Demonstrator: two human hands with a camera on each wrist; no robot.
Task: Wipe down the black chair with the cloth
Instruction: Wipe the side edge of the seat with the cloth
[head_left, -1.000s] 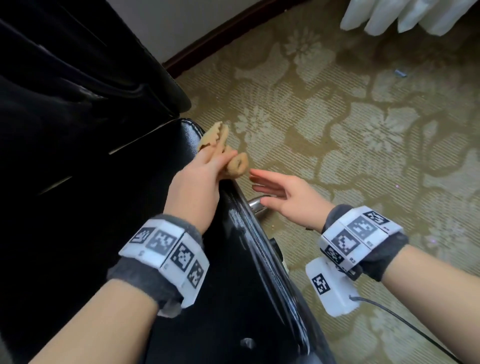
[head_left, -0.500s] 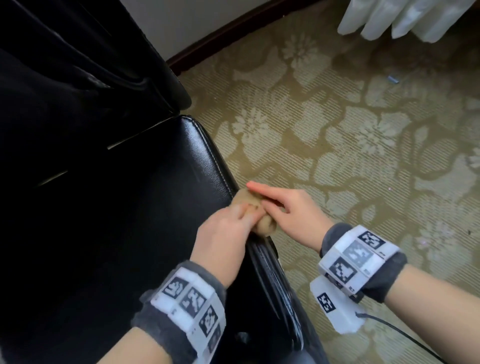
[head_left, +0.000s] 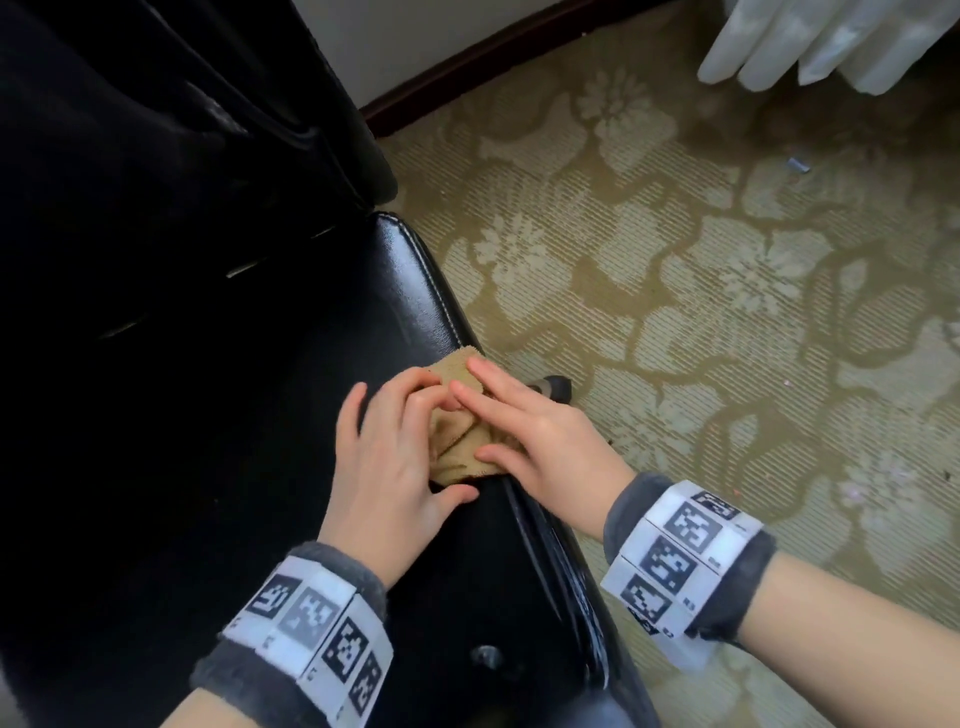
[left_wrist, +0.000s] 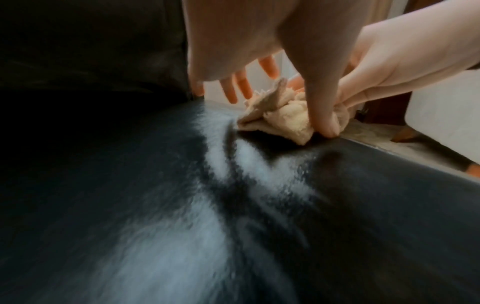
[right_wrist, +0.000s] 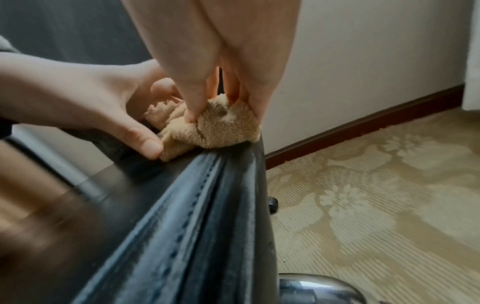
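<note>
While the glossy black leather chair fills the frame, both hands press a bunched tan terry cloth on its stitched right seat edge: left hand pinching a fold, right hand flat. The smooth leather offers little grip, so the wad could slide off onto the patterned carpet.
</note>
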